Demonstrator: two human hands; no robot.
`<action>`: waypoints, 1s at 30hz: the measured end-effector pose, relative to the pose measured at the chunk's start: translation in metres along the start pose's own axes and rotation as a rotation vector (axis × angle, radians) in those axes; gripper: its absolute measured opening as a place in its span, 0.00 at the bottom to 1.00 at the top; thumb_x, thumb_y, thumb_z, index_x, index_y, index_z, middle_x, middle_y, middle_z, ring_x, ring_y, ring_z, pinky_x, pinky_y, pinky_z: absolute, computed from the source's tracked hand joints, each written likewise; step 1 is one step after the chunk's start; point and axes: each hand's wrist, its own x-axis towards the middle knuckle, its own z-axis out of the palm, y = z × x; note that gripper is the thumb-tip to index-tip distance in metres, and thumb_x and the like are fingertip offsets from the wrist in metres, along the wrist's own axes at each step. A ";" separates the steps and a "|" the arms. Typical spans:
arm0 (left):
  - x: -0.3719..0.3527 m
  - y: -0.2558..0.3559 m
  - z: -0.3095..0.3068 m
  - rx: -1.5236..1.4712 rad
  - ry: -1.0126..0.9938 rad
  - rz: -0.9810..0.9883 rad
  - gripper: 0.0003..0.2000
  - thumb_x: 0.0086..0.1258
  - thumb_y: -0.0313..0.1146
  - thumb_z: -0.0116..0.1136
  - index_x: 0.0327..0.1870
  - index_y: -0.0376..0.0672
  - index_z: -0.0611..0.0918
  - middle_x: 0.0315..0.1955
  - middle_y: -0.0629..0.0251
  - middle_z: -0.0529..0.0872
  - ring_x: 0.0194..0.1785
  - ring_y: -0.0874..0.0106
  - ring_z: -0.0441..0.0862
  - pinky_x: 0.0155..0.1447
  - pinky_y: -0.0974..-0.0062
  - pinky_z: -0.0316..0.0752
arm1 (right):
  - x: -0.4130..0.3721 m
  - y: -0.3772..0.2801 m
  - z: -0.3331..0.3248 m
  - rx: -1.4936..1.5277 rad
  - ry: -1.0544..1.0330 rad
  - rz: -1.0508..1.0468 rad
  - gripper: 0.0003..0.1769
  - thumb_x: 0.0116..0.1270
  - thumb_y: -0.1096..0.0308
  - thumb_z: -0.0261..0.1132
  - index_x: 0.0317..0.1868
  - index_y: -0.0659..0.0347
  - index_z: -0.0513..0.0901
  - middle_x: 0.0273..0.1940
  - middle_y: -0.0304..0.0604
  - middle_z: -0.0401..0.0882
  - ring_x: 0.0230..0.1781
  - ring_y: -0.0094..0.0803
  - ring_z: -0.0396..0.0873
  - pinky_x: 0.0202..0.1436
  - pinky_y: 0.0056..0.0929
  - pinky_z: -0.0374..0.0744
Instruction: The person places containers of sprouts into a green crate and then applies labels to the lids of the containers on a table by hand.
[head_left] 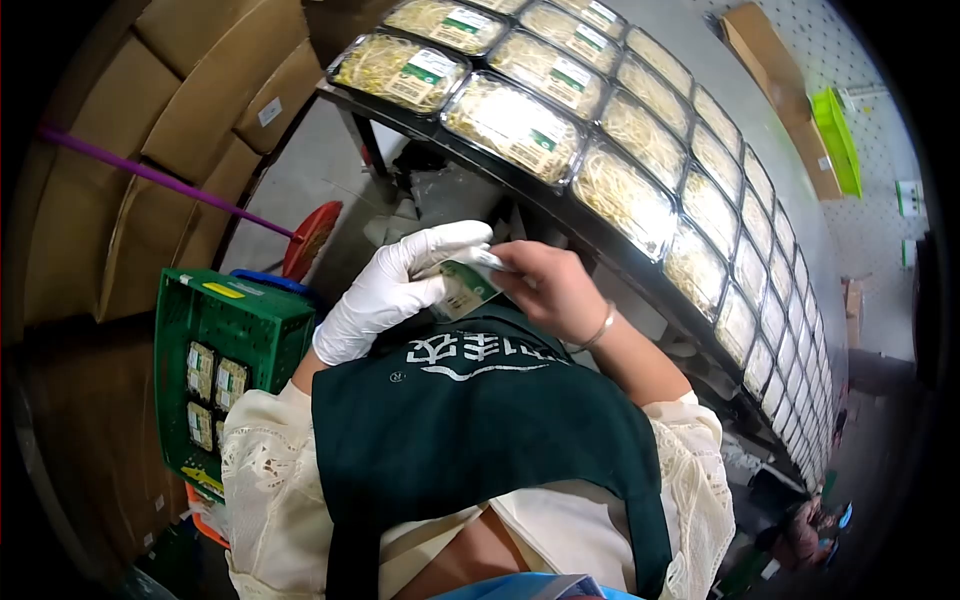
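Note:
My left hand (392,287) wears a white glove and grips the left side of a small stack of green-and-white labels (464,287) in front of my dark green apron (480,420). My right hand (545,290) is bare, with a thin bracelet at the wrist, and its fingers pinch the top right of the same labels. Just beyond the hands runs a long black belt (470,160) with two rows of clear trays of bean sprouts (515,125); some of the trays carry a green-and-white label.
A green plastic crate (228,345) with labelled packs stands at my left. Behind it are stacked cardboard boxes (190,110), a purple rod (150,175) and a red disc (310,238). At far right are a flat cardboard box (780,90) and a bright green bin (838,140).

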 end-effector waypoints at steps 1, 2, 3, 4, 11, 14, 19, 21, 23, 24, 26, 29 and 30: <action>0.006 -0.004 0.007 -0.057 -0.018 0.028 0.08 0.55 0.27 0.59 0.34 0.35 0.77 0.29 0.69 0.80 0.33 0.80 0.75 0.42 0.84 0.68 | -0.005 0.000 0.004 0.026 0.043 0.050 0.07 0.50 0.74 0.62 0.30 0.63 0.74 0.24 0.47 0.72 0.26 0.41 0.73 0.29 0.32 0.72; 0.011 -0.007 0.010 0.060 -0.022 0.008 0.08 0.55 0.28 0.59 0.34 0.35 0.78 0.28 0.70 0.79 0.33 0.81 0.74 0.40 0.85 0.68 | -0.008 -0.001 -0.001 -0.032 0.109 0.032 0.07 0.49 0.74 0.63 0.30 0.62 0.75 0.24 0.47 0.72 0.25 0.40 0.73 0.29 0.31 0.73; 0.016 -0.009 0.012 0.175 -0.023 -0.009 0.08 0.55 0.29 0.59 0.33 0.35 0.78 0.28 0.70 0.79 0.33 0.81 0.74 0.39 0.85 0.67 | -0.012 0.002 -0.014 -0.206 0.157 0.008 0.05 0.48 0.74 0.63 0.28 0.60 0.76 0.23 0.45 0.72 0.24 0.38 0.72 0.28 0.30 0.73; 0.019 -0.008 0.014 0.265 -0.083 -0.094 0.08 0.56 0.31 0.60 0.32 0.35 0.78 0.25 0.71 0.78 0.29 0.82 0.73 0.33 0.86 0.66 | -0.013 0.007 -0.031 -0.255 0.259 -0.038 0.04 0.47 0.75 0.63 0.25 0.58 0.76 0.22 0.43 0.73 0.23 0.36 0.72 0.26 0.28 0.72; 0.047 -0.034 0.024 -0.049 0.048 -0.200 0.09 0.56 0.24 0.56 0.38 0.33 0.77 0.30 0.61 0.81 0.32 0.78 0.79 0.34 0.83 0.75 | -0.048 0.134 -0.155 -0.788 0.207 0.273 0.14 0.50 0.69 0.63 0.35 0.63 0.70 0.29 0.47 0.71 0.31 0.41 0.68 0.37 0.34 0.69; 0.059 -0.041 0.051 -0.093 0.033 -0.219 0.10 0.57 0.23 0.55 0.40 0.34 0.76 0.32 0.61 0.81 0.32 0.78 0.79 0.35 0.82 0.75 | -0.056 0.164 -0.136 -1.046 0.257 0.192 0.24 0.53 0.59 0.60 0.49 0.61 0.67 0.38 0.47 0.71 0.38 0.40 0.69 0.42 0.35 0.67; 0.078 -0.046 0.118 -0.151 0.033 -0.056 0.16 0.56 0.21 0.54 0.48 0.35 0.73 0.37 0.61 0.80 0.39 0.77 0.78 0.42 0.80 0.73 | -0.075 0.115 -0.154 0.055 0.127 0.411 0.27 0.53 0.57 0.61 0.50 0.63 0.67 0.42 0.51 0.72 0.38 0.43 0.71 0.43 0.35 0.69; 0.083 -0.052 0.127 -0.129 -0.049 -0.164 0.13 0.57 0.22 0.52 0.45 0.35 0.74 0.36 0.64 0.80 0.39 0.79 0.76 0.45 0.81 0.71 | -0.077 0.090 -0.153 0.082 0.016 0.139 0.19 0.51 0.67 0.62 0.43 0.64 0.71 0.35 0.49 0.73 0.33 0.42 0.72 0.38 0.33 0.72; 0.091 -0.049 0.128 0.176 -0.111 -0.397 0.11 0.56 0.22 0.54 0.42 0.34 0.76 0.36 0.64 0.80 0.39 0.79 0.76 0.45 0.81 0.71 | -0.082 0.099 -0.152 -0.065 0.008 0.044 0.13 0.51 0.74 0.61 0.39 0.63 0.73 0.31 0.47 0.73 0.31 0.41 0.73 0.35 0.31 0.72; 0.094 -0.041 0.141 0.185 -0.096 -0.287 0.10 0.55 0.22 0.55 0.40 0.35 0.77 0.34 0.65 0.80 0.37 0.80 0.76 0.43 0.81 0.71 | -0.080 0.097 -0.155 -0.026 -0.020 -0.010 0.10 0.51 0.75 0.60 0.36 0.63 0.74 0.28 0.48 0.72 0.30 0.42 0.72 0.33 0.32 0.72; 0.102 -0.043 0.175 -0.040 0.046 -0.020 0.07 0.57 0.24 0.56 0.37 0.35 0.78 0.30 0.66 0.81 0.34 0.81 0.76 0.40 0.82 0.71 | -0.079 0.099 -0.156 -0.005 0.001 -0.057 0.08 0.50 0.75 0.61 0.33 0.62 0.74 0.26 0.46 0.73 0.26 0.41 0.73 0.31 0.31 0.72; 0.105 -0.060 0.177 0.077 0.142 -0.071 0.06 0.56 0.29 0.59 0.30 0.37 0.77 0.25 0.71 0.78 0.29 0.84 0.73 0.36 0.84 0.70 | -0.069 0.108 -0.179 -0.166 0.145 -0.200 0.04 0.48 0.73 0.64 0.26 0.59 0.77 0.23 0.41 0.74 0.23 0.34 0.73 0.28 0.28 0.72; 0.105 -0.059 0.181 0.076 0.155 -0.065 0.07 0.55 0.29 0.60 0.31 0.37 0.77 0.26 0.71 0.79 0.30 0.84 0.73 0.36 0.84 0.70 | -0.058 0.125 -0.191 -0.258 0.291 -0.260 0.04 0.46 0.73 0.64 0.23 0.56 0.77 0.20 0.37 0.74 0.23 0.28 0.72 0.25 0.25 0.71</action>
